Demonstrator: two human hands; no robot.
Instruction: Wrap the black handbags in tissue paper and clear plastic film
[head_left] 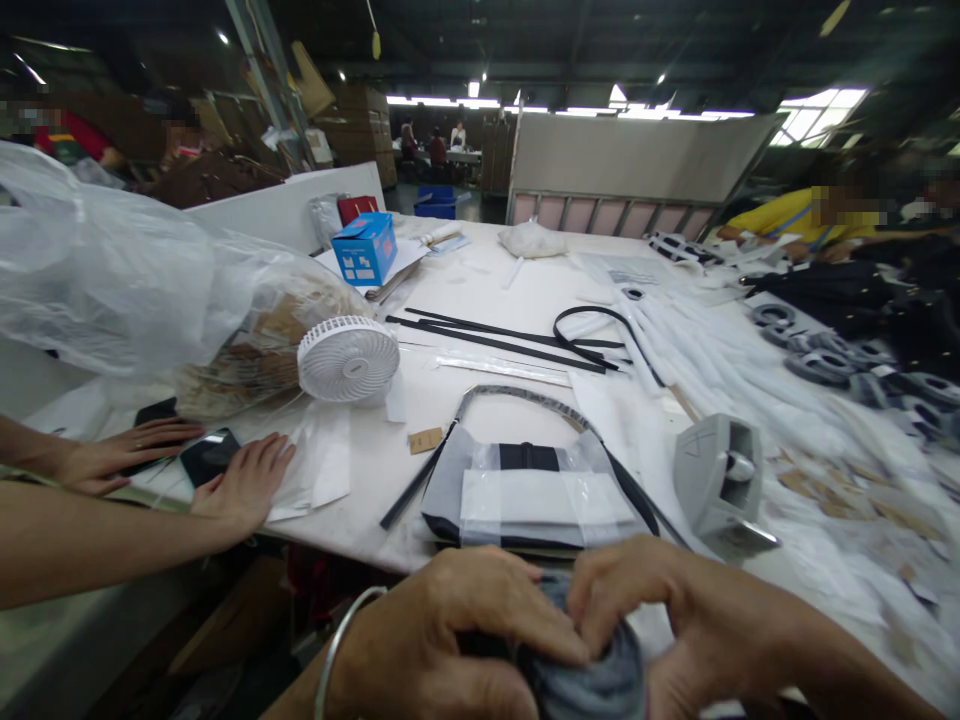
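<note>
At the bottom of the view, my left hand (450, 635), with a silver bangle at the wrist, closes around a dark grey roll in shiny wrapping (592, 675). My right hand (694, 615) grips the same roll from the other side, its fingertips pressed into the top. The lower part of the roll is cut off by the frame. Just beyond my hands lies a grey and black handbag (532, 500), partly covered by white sheet and clear film, its handle wrapped and arched away from me. A brown tag (426, 440) lies beside the bag.
A tape dispenser (716, 480) stands right of the bag. Black straps (510, 340) lie behind it. A white fan (349, 360), a blue box (365, 248) and a plastic bag (135, 270) are leftward. A co-worker's hands (244, 480) rest at left. Wrapped rolls (817, 365) pile up at right.
</note>
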